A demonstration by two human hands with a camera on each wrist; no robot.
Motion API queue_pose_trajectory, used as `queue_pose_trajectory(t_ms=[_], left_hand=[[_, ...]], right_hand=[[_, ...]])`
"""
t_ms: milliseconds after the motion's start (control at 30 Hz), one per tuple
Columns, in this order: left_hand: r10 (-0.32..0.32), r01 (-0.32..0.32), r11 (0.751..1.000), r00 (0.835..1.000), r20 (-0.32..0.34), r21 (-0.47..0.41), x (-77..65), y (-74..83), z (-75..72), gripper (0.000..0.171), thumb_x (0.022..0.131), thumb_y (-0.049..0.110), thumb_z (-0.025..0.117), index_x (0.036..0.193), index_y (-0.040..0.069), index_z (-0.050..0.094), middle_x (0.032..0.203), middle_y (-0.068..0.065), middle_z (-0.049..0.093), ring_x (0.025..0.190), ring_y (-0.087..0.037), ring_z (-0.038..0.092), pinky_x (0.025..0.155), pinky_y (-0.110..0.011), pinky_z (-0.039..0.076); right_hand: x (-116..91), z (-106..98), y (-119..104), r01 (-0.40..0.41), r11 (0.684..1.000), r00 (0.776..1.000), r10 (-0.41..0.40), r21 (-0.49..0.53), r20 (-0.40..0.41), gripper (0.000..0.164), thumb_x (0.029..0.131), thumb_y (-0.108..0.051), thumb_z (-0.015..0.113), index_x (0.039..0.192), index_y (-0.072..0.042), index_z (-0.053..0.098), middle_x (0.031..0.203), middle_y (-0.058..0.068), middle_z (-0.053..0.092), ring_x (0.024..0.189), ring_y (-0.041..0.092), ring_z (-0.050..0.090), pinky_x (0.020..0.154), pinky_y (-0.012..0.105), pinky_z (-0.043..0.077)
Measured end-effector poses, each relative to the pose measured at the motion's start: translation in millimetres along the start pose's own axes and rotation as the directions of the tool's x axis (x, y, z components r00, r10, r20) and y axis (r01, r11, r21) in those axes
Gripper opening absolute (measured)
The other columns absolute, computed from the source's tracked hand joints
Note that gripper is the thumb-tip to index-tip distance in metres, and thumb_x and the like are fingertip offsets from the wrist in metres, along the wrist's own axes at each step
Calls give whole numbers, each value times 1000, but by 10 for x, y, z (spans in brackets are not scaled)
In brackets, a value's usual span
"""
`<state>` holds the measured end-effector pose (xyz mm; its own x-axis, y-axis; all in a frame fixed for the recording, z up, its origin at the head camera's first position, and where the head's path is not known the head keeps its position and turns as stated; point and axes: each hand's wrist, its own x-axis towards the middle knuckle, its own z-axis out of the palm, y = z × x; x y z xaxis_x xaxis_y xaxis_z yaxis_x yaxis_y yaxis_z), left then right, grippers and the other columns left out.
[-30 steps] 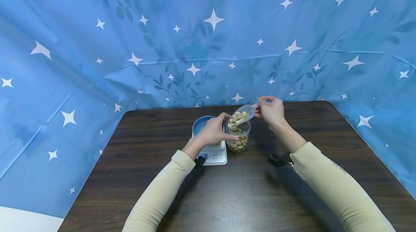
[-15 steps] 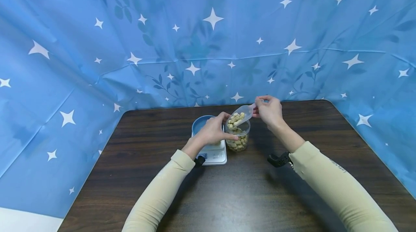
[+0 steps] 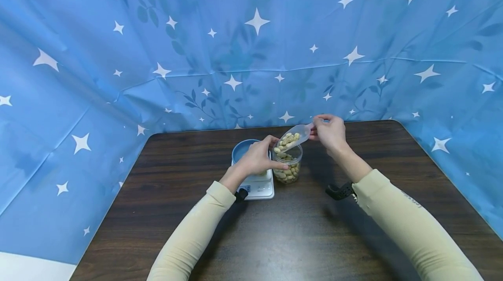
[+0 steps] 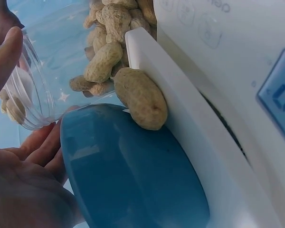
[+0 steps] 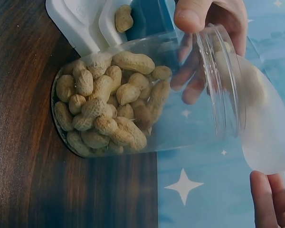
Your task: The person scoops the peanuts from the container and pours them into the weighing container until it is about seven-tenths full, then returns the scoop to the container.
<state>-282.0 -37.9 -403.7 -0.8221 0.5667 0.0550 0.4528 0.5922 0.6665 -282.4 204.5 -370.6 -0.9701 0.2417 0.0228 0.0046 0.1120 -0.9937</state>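
Observation:
My left hand (image 3: 257, 158) grips the neck of a clear plastic jar (image 5: 194, 130), thumb in front and fingers behind. Peanuts (image 5: 109, 102) fill the jar's lower part. My right hand (image 3: 331, 134) pinches the handle of a translucent scoop (image 3: 302, 131) tilted over the jar's mouth, its tip down at the rim. More peanuts (image 3: 288, 140) lie in the scoop. Left of the jar, a blue bowl (image 4: 133, 166) rests on a white kitchen scale (image 3: 262, 192), partly hidden behind my left hand. One peanut (image 4: 141, 99) lies on the scale beside the bowl.
Everything stands on a dark wooden table (image 3: 243, 237), near its far edge. A blue curtain (image 3: 188, 45) with white stars hangs close behind. The scale's display (image 4: 282, 92) faces the near side, next to my left wrist.
My right hand has shifted slightly left, then back right with the scoop, which still carries peanuts. My left hand and the jar have stayed in place.

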Motion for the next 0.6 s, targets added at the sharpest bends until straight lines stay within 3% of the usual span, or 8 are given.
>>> queue_pose_trajectory(t_ms=[467,600], left_hand=[[5,-6,999,1000,16,46,-29,20,-13,87,83,52,84,150,13,45,131,-5,62,112,-19,59,91,-38,51],[18,-19,998,999,28,52,-41,7,-17,91,85,51,83,154,12,41,139,-8,58,123,-24,57,99,-43,49]], right_hand=[[20,-50,19,-12,1000,1000,13,23,-22,34,108,-16,50,130,10,54,83,6,68,69,8,69,71,28,60],[17,-57,14,-11,999,1000,12,49,-27,36,108,-16,51,132,11,54,80,3,68,69,7,69,71,27,59]])
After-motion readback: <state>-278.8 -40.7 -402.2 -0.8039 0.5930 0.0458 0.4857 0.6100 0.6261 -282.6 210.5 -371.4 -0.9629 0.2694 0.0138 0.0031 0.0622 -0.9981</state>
